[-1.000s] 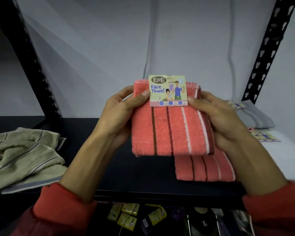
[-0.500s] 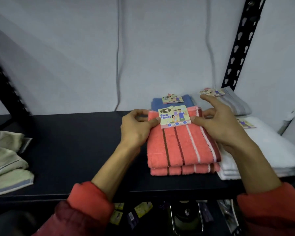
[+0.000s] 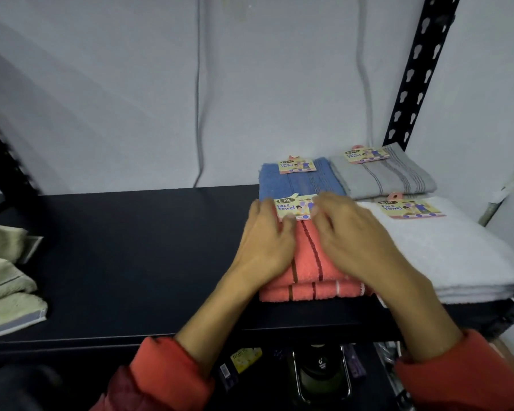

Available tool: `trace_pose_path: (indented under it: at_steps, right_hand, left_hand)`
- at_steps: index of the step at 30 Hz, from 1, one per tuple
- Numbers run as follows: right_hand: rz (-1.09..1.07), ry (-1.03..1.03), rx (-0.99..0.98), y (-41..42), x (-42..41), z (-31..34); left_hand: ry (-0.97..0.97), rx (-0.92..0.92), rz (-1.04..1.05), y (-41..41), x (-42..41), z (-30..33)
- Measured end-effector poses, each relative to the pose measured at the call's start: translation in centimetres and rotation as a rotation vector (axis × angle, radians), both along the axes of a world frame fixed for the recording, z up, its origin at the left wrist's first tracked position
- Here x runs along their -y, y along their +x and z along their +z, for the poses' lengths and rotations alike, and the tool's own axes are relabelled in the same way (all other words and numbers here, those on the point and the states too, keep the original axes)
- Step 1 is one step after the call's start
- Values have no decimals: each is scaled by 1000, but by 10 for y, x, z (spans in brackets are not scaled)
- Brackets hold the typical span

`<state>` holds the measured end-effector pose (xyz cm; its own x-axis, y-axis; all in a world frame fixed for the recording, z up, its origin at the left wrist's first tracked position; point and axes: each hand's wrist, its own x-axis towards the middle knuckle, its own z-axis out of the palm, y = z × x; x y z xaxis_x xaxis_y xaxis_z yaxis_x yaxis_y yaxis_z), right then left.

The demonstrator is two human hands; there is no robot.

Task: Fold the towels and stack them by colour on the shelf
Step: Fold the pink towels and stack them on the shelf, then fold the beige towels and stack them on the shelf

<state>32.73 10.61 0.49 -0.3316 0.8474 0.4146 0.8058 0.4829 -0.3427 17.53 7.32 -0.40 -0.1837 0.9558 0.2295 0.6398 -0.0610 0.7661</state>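
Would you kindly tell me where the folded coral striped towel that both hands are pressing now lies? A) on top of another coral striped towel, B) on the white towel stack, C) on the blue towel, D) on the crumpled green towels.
A: the folded coral striped towel under the left hand and right hand rests on a second coral striped towel, whose matching edge shows beneath it.

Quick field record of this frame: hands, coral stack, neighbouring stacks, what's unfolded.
left hand: flat on top coral towel, fingers straight
right hand: flat on same towel
coral stack: two folded, on black shelf
label: at the stack's far edge
behind: blue towel, grey towel
right of stack: white towels
unfolded: green towels, far left
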Motion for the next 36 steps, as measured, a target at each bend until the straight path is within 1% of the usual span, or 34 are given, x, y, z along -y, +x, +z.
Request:
trace_pose_path:
  at_steps: [2,5,10,15,18,21,24,27,29,32,34,36]
  right_hand:
    - [14,-44,88,-3,2,-13]
    - [8,-112,105,1,0,-18]
    - [1,-138,141,-1,3,-13]
    - [-46,-22,166,-4,9,1]
    - [-9,83,163,-22,19,15]
    - [119,119,134,-60,43,23]
    - [255,125,156,-106,68,11]
    - [365,38,239,-151,84,-17]
    - [400,-56,302,-172,89,-34]
    - [406,-118,322,-181,86,-41]
    - [406,-120,311,-180,83,-41]
    - [405,-117,318,-180,85,-41]
  left_hand:
    - [-46,-3,-62,2,1,-12]
    - [-115,-58,-78,1,3,-20]
    - [-177,-113,-115,-8,6,-17]
    - [-154,-172,-156,-41,26,-14]
    - [-115,-244,-125,-70,48,-9]
    - [-94,-321,-34,-110,72,-3]
    - [-87,-399,103,-160,91,2]
    - [-91,-467,271,-207,105,-1]
    - [-93,-544,402,-234,113,-7]
    - [-182,-654,621,-271,130,-20]
    - [-208,-658,716,-291,140,-29]
    - [-137,-604,713,-300,144,-36]
